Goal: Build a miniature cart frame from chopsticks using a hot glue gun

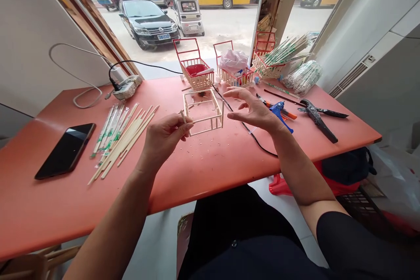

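My left hand (167, 133) is closed on a near corner of a small frame (207, 119) made of pale wooden sticks. The box-shaped frame has thin rails and a few short uprights, and it is held just over the table. To its right, my right hand (251, 109) is raised with fingers curved apart and nothing between them. A blue glue gun (278, 111) lies beyond the right hand, beside orange-handled pliers (290, 114). Loose wooden chopsticks (131, 140) lie left of my left hand, next to several in clear wrappers (110, 129).
Small stick-built carts with red trim (198, 79) stand at the back of the red table (183, 179). Black cutters (318, 118) and bundled wrapped chopsticks (303, 76) are on the right. A phone (65, 151) and a power strip (127, 87) sit left. A black cord (259, 142) crosses the tabletop.
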Action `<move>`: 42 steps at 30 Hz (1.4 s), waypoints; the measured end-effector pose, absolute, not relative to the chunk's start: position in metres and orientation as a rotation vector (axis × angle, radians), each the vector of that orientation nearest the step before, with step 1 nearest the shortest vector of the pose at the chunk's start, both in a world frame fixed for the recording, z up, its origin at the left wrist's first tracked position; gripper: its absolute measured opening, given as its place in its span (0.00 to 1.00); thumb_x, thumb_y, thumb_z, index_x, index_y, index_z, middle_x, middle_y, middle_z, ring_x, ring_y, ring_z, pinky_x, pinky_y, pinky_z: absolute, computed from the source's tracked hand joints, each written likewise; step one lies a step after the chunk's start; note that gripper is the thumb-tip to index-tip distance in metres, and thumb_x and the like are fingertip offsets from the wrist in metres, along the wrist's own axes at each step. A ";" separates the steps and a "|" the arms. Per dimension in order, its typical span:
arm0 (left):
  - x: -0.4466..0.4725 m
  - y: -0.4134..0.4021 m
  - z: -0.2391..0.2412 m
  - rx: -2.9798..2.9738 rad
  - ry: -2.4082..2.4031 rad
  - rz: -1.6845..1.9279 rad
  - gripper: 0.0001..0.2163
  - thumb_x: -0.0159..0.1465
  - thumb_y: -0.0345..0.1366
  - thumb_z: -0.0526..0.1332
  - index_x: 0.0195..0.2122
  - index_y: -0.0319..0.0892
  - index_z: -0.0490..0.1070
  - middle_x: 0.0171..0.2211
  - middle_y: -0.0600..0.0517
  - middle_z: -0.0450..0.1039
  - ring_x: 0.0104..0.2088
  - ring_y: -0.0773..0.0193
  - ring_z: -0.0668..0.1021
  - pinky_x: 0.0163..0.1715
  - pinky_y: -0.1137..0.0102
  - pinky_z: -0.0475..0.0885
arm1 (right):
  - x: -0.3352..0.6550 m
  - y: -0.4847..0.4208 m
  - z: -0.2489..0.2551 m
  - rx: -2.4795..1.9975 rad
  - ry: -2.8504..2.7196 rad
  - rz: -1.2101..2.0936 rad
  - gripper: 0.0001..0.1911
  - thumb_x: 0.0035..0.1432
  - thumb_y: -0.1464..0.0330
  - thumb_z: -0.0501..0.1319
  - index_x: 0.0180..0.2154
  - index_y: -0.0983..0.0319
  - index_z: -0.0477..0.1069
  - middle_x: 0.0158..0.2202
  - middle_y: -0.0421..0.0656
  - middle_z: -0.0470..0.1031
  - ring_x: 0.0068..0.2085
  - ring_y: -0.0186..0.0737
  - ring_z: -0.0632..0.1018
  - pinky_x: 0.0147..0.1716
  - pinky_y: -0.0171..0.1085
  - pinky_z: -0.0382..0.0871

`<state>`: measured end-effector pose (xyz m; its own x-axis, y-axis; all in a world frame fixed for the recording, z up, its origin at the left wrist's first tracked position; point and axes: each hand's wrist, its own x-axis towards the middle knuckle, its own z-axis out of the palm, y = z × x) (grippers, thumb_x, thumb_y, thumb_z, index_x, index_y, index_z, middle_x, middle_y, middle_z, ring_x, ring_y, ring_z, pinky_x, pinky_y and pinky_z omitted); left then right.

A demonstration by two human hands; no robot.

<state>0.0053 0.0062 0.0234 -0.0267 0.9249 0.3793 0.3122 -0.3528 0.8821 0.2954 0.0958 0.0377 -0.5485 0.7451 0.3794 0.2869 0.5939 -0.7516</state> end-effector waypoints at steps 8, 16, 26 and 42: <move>0.010 0.004 0.023 1.688 1.310 1.366 0.10 0.60 0.40 0.71 0.25 0.43 0.77 0.27 0.51 0.77 0.24 0.67 0.76 0.24 0.71 0.77 | 0.289 0.099 0.032 -0.730 -2.298 0.785 0.33 0.60 0.42 0.75 0.57 0.55 0.77 0.81 0.54 0.58 0.82 0.63 0.54 0.69 0.62 0.68; 0.008 0.004 0.018 1.732 1.273 1.319 0.12 0.60 0.40 0.72 0.23 0.43 0.76 0.26 0.51 0.77 0.23 0.66 0.76 0.25 0.70 0.77 | 0.287 0.099 0.031 -0.707 -2.385 0.728 0.32 0.58 0.40 0.74 0.51 0.57 0.80 0.81 0.53 0.57 0.83 0.64 0.53 0.78 0.63 0.52; 0.014 0.009 0.004 1.760 1.300 1.290 0.11 0.62 0.41 0.69 0.24 0.44 0.76 0.28 0.50 0.81 0.25 0.65 0.79 0.29 0.69 0.78 | 0.294 0.096 0.040 -0.835 -2.008 0.606 0.39 0.71 0.33 0.53 0.64 0.54 0.74 0.77 0.49 0.64 0.78 0.60 0.64 0.70 0.58 0.69; -0.062 -0.008 0.015 1.662 1.545 1.316 0.30 0.57 0.40 0.72 0.62 0.44 0.76 0.34 0.51 0.80 0.31 0.59 0.82 0.29 0.67 0.79 | 0.305 0.123 0.024 -0.792 -1.833 0.427 0.39 0.77 0.37 0.38 0.65 0.51 0.73 0.70 0.49 0.72 0.67 0.50 0.77 0.49 0.46 0.80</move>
